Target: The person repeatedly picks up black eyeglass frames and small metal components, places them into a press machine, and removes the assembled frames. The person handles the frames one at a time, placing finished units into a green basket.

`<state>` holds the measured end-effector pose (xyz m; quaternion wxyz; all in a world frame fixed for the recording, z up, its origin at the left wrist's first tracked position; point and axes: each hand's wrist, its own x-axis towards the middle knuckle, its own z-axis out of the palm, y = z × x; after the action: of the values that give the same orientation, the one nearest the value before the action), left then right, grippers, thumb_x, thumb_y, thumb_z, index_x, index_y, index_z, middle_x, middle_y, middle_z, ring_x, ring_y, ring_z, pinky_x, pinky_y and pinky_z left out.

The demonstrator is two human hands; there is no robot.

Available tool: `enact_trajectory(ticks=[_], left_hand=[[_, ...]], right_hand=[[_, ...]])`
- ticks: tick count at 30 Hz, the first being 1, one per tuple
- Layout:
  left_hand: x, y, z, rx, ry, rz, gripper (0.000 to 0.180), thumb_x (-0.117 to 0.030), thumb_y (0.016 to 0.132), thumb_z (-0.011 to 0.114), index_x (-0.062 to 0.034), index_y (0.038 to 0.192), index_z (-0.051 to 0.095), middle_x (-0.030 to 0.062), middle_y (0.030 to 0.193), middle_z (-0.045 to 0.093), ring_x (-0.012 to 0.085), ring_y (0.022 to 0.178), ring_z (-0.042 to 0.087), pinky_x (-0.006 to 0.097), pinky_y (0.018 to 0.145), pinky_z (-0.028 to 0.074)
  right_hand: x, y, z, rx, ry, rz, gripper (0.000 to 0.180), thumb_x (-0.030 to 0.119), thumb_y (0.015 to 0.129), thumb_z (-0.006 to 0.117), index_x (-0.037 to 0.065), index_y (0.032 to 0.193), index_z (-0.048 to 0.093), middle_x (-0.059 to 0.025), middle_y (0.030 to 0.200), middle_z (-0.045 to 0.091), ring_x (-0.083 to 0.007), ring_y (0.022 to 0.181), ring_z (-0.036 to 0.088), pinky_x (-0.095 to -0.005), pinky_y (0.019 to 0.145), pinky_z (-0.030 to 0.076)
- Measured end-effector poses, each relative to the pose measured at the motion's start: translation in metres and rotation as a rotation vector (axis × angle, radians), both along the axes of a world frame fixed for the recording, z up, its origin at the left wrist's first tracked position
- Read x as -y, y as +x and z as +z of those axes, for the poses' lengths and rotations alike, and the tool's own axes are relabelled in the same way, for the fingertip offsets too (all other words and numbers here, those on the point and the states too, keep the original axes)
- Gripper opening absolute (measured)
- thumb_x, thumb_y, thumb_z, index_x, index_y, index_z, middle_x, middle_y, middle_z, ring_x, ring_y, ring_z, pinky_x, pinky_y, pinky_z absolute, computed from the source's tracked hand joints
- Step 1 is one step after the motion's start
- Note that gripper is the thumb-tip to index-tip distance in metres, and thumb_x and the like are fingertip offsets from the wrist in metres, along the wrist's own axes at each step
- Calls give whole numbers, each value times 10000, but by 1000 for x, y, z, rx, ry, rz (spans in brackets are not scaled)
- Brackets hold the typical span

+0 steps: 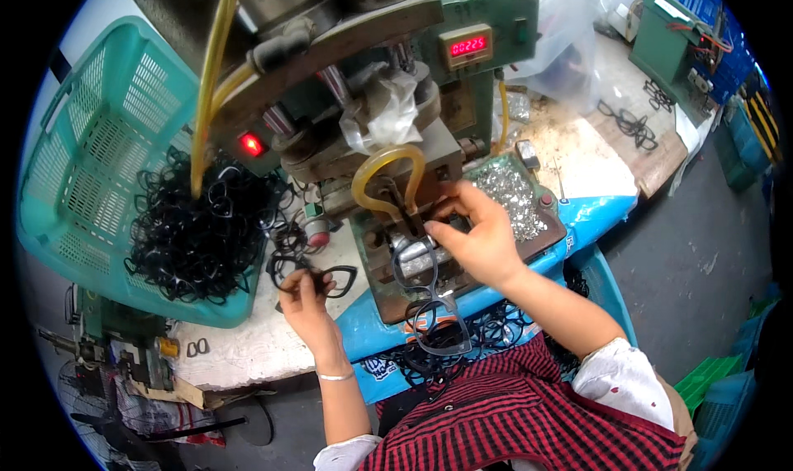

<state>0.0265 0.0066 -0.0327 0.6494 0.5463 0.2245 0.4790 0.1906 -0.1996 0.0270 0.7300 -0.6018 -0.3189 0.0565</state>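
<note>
My left hand (309, 306) grips a black eyeglass frame (340, 279) by its middle, above the worktop's front edge. My right hand (486, 241) is at the press (413, 182), thumb and forefinger closed close together beside its small jig. What lies between those fingertips is too small to make out. Just below them a dark, see-through eyeglass frame (469, 339) stands on end at the jig, one rim above the other. A looped yellow tube (417, 161) curves over the jig. Beside my right hand, a tray holds many small shiny metal pieces (516, 194).
A green basket (83, 256) at left holds a heap of black frames (202, 231). More frames lie in a blue-lined bin (607, 285) against my lap. A red button (318, 238) sits left of the jig. Loose frames (632, 126) and a green machine (669, 45) are at far right.
</note>
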Motion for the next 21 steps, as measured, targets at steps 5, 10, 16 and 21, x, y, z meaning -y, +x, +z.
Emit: enact_trajectory(ticks=[5, 10, 16, 21], left_hand=[[55, -6, 59, 176, 430, -59, 133, -38, 1006, 481, 22, 1097, 556, 154, 1032, 620, 250, 853, 642, 385, 800, 561], [88, -13, 87, 141, 737, -435, 80, -92, 856, 714, -30, 903, 699, 151, 887, 740, 262, 777, 728, 323, 753, 589], [82, -26, 127, 253, 967, -1030, 151, -72, 805, 694, -45, 940, 754, 102, 1035, 746, 265, 943, 730, 385, 816, 588], [81, 2, 91, 9, 1188, -414, 137, -114, 751, 749, -132, 886, 759, 49, 989, 750, 247, 907, 711, 434, 860, 543]], right_hand=[[7, -3, -3, -82, -3, -74, 435, -17, 804, 688, -42, 1214, 547, -68, 896, 697, -110, 882, 651, -255, 841, 485], [2, -10, 2, -123, -12, -69, 479, 0, 800, 703, -36, 1247, 533, -58, 872, 703, -95, 881, 637, -251, 850, 478], [3, -22, 14, -158, 76, -8, 545, -3, 832, 672, -46, 1333, 464, -106, 1131, 674, -158, 1101, 620, -294, 981, 453], [34, 2, 6, 188, -267, -106, 408, 59, 812, 682, 33, 1214, 622, -152, 1259, 621, -281, 1151, 612, -388, 1024, 452]])
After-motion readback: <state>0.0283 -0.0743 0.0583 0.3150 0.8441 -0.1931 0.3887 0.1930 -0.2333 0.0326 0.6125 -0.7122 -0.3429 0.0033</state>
